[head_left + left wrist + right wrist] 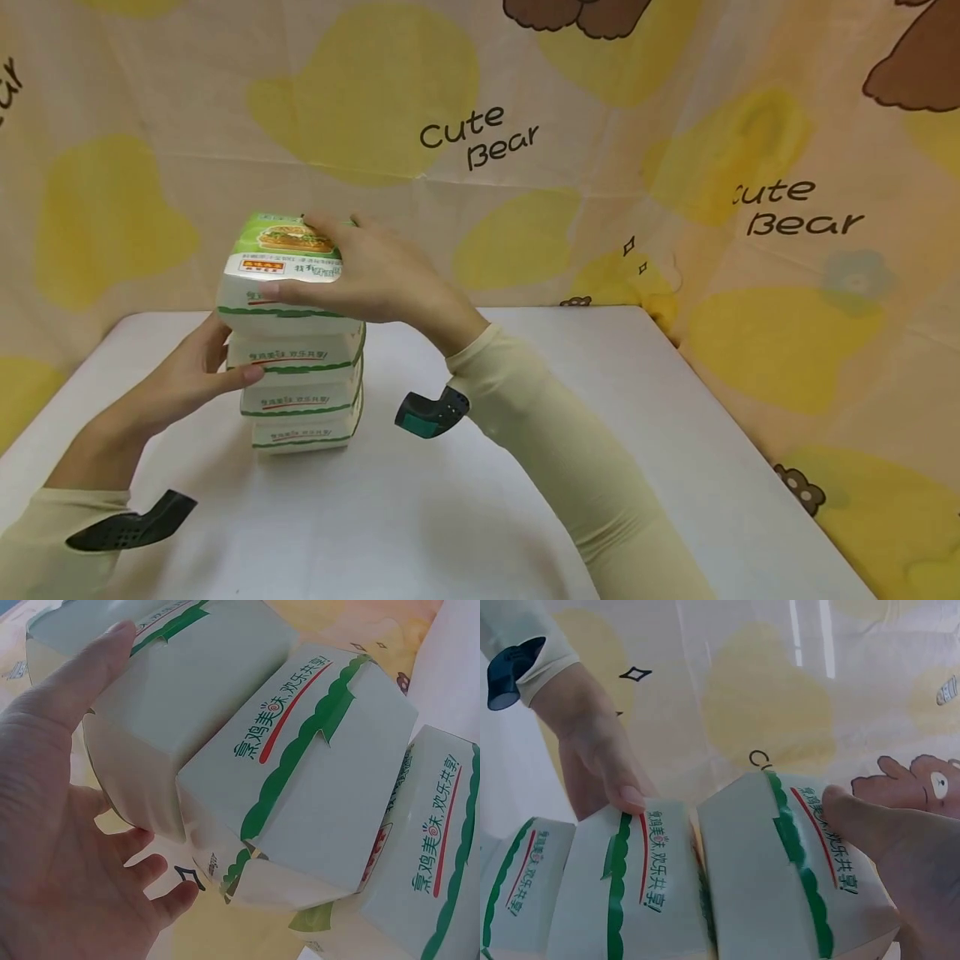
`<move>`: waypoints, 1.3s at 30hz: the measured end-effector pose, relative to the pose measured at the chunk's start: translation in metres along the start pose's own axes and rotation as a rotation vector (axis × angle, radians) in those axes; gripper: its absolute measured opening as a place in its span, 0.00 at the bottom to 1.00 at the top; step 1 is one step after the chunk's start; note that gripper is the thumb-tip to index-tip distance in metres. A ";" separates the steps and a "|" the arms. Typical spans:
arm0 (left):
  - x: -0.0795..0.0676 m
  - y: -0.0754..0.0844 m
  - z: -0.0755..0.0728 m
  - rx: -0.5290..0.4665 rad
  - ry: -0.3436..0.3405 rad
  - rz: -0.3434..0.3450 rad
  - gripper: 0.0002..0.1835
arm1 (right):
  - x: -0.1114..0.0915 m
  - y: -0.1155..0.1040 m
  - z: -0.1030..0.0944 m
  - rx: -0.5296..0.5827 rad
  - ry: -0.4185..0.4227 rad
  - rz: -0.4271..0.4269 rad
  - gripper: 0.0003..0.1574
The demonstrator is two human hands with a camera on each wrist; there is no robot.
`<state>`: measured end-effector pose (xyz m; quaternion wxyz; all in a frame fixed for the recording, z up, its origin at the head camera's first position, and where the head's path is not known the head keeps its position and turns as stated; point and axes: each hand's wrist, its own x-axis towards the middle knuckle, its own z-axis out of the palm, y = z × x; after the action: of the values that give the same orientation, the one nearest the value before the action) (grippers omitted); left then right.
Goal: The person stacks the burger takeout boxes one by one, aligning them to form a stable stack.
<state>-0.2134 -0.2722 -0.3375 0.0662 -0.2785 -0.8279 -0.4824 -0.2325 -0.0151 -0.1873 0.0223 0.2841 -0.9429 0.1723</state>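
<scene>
Your right hand [375, 271] grips the top white-and-green cardboard burger box [281, 267] from above, left hand [187, 375] open, fingers steadying the four-box stack [303, 400] directly beneath it.

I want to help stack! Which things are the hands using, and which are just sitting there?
In use:
top box, gripped by the right hand
stack of boxes, touched by the left hand

Just there:
white table
bear curtain
</scene>
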 end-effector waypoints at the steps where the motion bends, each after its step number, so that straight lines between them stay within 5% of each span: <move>1: 0.000 0.000 0.000 -0.001 0.000 -0.002 0.48 | 0.000 -0.001 0.001 -0.009 0.001 0.008 0.59; 19: -0.004 0.000 -0.005 0.012 -0.036 -0.025 0.46 | 0.002 -0.015 0.007 -0.066 0.029 0.032 0.54; 39: -0.001 -0.001 -0.005 0.016 -0.052 -0.005 0.45 | 0.000 -0.007 0.002 -0.020 0.002 -0.038 0.53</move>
<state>-0.2137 -0.2773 -0.3366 0.0456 -0.2881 -0.8339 -0.4685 -0.2289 -0.0217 -0.1872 0.0294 0.3017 -0.9390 0.1625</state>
